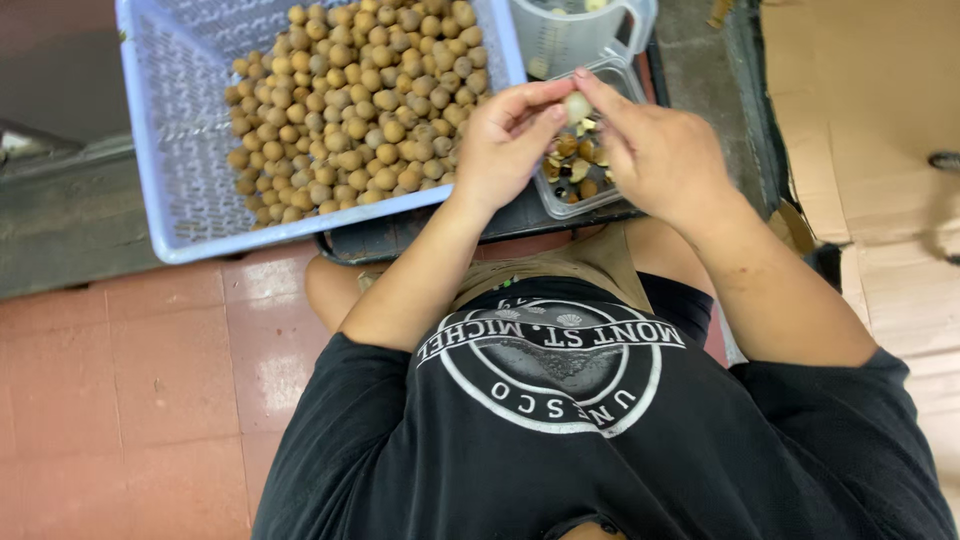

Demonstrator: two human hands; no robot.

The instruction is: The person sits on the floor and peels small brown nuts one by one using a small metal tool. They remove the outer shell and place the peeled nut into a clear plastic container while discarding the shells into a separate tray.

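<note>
Both hands up over the clear plastic tub (625,75), working one pale round fruit (577,106). Left hand (505,150) pinches it from the left with thumb and fingertips, right hand (655,150) pinches from the right. Fingers on both are pressed together on the fruit, nothing spread. It sits between my fingertips, just above the tub of brown shell bits and dark seeds (575,165).

Handling call: light, small, looks partly peeled, so probably wet and slick. Flesh likely soft, squashes if I clamp hard. Best hold is a fingertip grip around the middle, light pressure, thumbs doing the peel work at the top.

Unpeeled brown fruit (355,110) fill the blue slotted basket (175,150) to my left, well apart from the hands. Those shells look dry and thin, brittle rather than tough, easy to grip.

Clear jug with a handle (580,30) stands just behind the tub. Can't tell what's in it.
</note>
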